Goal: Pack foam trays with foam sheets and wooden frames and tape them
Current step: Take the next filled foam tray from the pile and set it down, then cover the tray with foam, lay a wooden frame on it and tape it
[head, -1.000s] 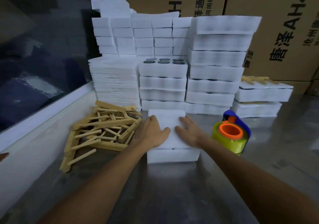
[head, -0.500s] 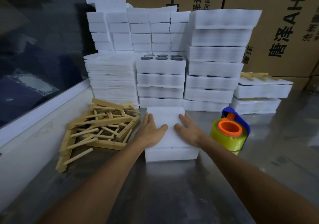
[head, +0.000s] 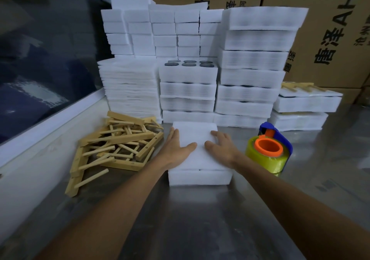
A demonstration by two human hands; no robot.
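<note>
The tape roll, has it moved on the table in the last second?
No. The tape roll stays right of the foam tray, below the stacked packed trays; only the camera shifted.

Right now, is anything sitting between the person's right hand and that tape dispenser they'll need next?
Nothing visible does. The right hand rests flat on the foam tray, and the tape dispenser stands just to its right on the bare steel table, with only open space between them.

A dull steel tabletop [head: 200, 229] fills the foreground, catching soft, dim reflections. Along the tabletop's left edge runs a white ledge [head: 40, 139], and above it a dark glass pane [head: 40, 59]. Behind the tabletop stand brown cardboard boxes [head: 330, 39] printed with black characters.
</note>
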